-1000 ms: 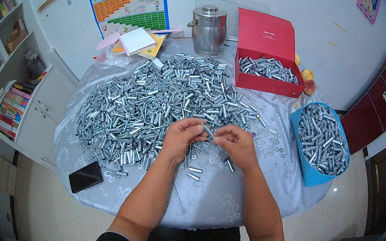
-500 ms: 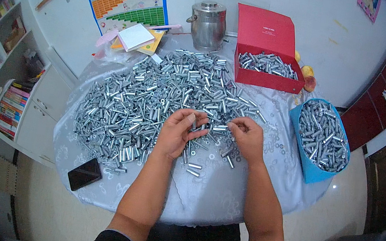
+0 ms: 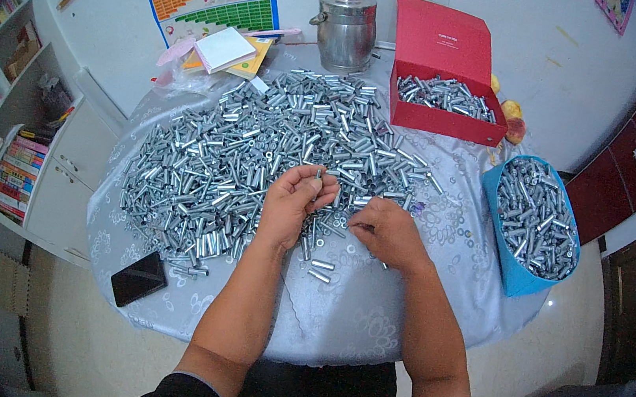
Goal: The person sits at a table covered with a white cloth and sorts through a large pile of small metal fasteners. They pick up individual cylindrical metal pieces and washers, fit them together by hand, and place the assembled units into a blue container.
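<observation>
Up front, left hand (image 3: 295,200) pinches a shiny metal sleeve (image 3: 318,175) — cylindrical.

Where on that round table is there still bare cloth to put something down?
Bare cloth shows along the table's near edge, between the black phone and the blue bin, around both forearms. The far half is crowded: the heap of metal sleeves, red box, steel pot.

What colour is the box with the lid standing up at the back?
Red. The box shows clearly in the head view, holding shiny metal pieces.
</observation>
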`<state>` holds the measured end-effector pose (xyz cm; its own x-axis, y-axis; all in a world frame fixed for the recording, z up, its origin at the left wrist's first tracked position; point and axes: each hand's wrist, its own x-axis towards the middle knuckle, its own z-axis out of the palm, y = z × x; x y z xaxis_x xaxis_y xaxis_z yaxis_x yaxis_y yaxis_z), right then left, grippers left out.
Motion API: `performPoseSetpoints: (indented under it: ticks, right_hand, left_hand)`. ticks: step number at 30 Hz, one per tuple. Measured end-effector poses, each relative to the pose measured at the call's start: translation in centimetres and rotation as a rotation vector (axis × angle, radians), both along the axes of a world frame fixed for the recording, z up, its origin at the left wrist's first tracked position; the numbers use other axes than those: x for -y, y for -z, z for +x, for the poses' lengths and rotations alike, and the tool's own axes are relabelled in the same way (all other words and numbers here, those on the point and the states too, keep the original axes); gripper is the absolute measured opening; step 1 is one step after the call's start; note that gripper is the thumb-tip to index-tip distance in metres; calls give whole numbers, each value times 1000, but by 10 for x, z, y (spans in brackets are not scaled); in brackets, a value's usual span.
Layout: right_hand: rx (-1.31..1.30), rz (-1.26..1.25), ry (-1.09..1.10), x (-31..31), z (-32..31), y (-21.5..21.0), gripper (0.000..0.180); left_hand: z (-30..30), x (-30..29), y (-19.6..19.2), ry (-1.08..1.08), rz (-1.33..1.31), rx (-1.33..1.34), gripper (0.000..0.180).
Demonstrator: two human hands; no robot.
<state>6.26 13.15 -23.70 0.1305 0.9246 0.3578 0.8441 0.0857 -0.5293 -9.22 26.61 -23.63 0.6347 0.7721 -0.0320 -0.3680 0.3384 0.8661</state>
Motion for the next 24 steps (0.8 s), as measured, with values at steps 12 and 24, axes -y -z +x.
performPoseSetpoints:
  ticks: [12, 24]
  right_hand:
    - [-19, -317, -155, 11, 4, -16, 15]
    - [-90, -407, -131, 5, 0, -10, 17]
  left_hand:
    - [-2, 1, -2, -12, 46, -28, 19]
    - [-2, 2, -3, 34, 51, -82, 24]
